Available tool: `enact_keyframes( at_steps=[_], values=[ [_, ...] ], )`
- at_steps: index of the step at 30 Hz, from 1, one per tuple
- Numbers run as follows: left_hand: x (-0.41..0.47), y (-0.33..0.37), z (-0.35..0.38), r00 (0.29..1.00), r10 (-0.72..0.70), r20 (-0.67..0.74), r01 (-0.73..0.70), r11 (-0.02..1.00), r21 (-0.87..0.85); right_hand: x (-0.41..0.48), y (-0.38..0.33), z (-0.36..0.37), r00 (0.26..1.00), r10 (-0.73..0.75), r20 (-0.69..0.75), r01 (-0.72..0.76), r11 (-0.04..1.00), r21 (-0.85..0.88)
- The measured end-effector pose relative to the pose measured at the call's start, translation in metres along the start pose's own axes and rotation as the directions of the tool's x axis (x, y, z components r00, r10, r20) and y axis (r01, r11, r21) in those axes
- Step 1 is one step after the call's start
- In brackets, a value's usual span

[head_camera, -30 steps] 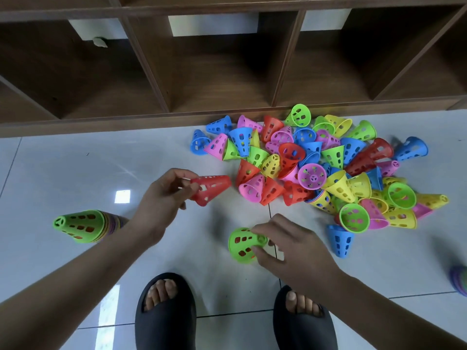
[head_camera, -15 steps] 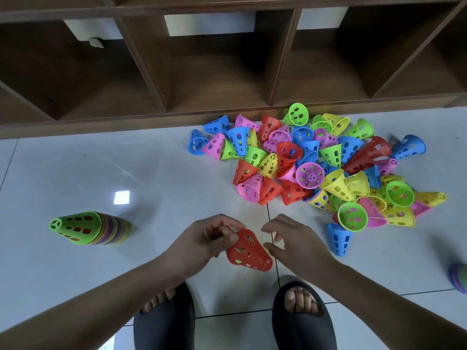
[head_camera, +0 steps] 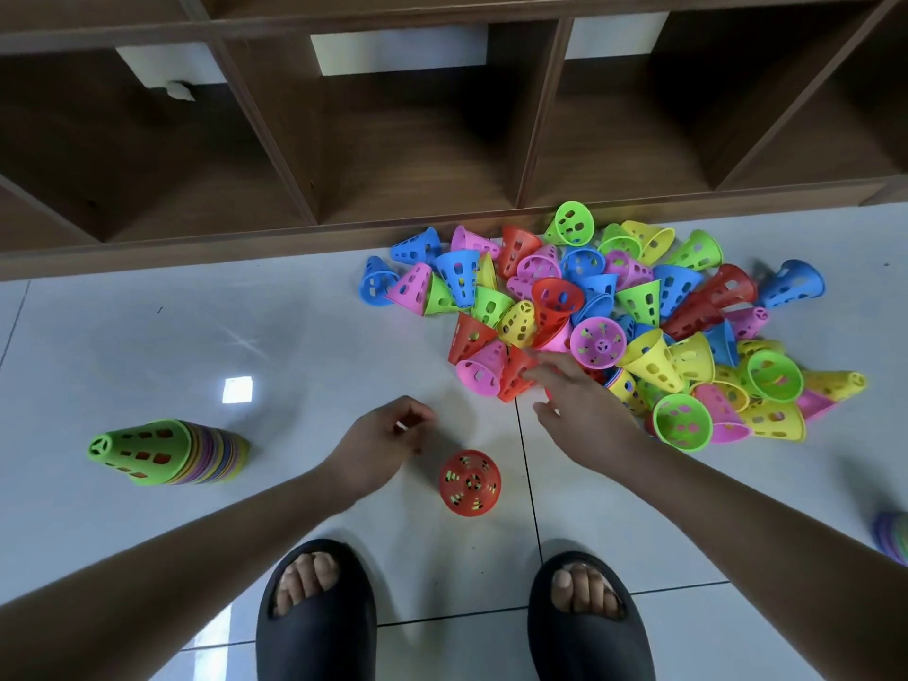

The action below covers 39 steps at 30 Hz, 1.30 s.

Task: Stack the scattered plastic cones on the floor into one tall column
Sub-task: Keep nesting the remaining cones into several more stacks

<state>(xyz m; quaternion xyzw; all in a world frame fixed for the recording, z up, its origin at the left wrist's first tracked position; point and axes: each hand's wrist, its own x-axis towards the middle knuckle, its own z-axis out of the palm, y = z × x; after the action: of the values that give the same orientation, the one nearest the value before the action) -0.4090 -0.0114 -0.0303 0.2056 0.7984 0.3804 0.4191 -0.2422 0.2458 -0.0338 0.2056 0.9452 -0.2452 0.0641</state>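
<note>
While the red cone stands upright on the floor just ahead of your feet, your left hand hangs beside it, loosely curled and empty. Your right hand, fingers spread and grasping nothing, is stretched over the cone pile's near edge. A green-topped stack sits well left.
</note>
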Motion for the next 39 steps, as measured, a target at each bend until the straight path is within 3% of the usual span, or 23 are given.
enact_keyframes(
  at_steps=[6, 13, 25, 29, 31, 34, 39],
  values=[
    [0.045, 0.006, -0.033, 0.991, -0.010, -0.130, 0.008, 1.000, -0.013, -0.010, -0.001, 0.003, 1.000, 0.000, 0.024, 0.001, 0.999, -0.045],
    [0.090, 0.019, -0.077, 0.978, -0.079, -0.191, 0.029, 0.967, -0.254, -0.026, -0.006, 0.005, 0.999, 0.038, -0.025, -0.036, 0.998, 0.058],
    [0.140, 0.036, -0.104, 0.964, -0.183, -0.194, 0.162, 0.980, -0.119, -0.047, -0.034, -0.019, 0.985, 0.028, -0.169, 0.018, 0.965, 0.262],
    [0.137, 0.019, -0.099, 0.947, -0.199, -0.254, 0.143, 0.964, -0.223, -0.050, -0.047, -0.035, 0.971, 0.047, -0.234, 0.041, 0.934, 0.356],
    [0.129, 0.011, -0.097, 0.931, -0.214, -0.297, 0.111, 0.937, -0.330, -0.050, -0.054, -0.041, 0.962, 0.113, -0.249, 0.009, 0.896, 0.445],
    [0.116, -0.002, -0.098, 0.900, -0.252, -0.355, 0.069, 0.887, -0.457, -0.051, -0.066, -0.050, 0.971, 0.199, -0.129, -0.064, 0.743, 0.666],
    [0.079, -0.010, -0.098, 0.893, -0.277, -0.356, 0.056, 0.852, -0.521, -0.057, -0.085, -0.058, 0.993, 0.117, -0.028, -0.038, 0.530, 0.847]
  ],
)
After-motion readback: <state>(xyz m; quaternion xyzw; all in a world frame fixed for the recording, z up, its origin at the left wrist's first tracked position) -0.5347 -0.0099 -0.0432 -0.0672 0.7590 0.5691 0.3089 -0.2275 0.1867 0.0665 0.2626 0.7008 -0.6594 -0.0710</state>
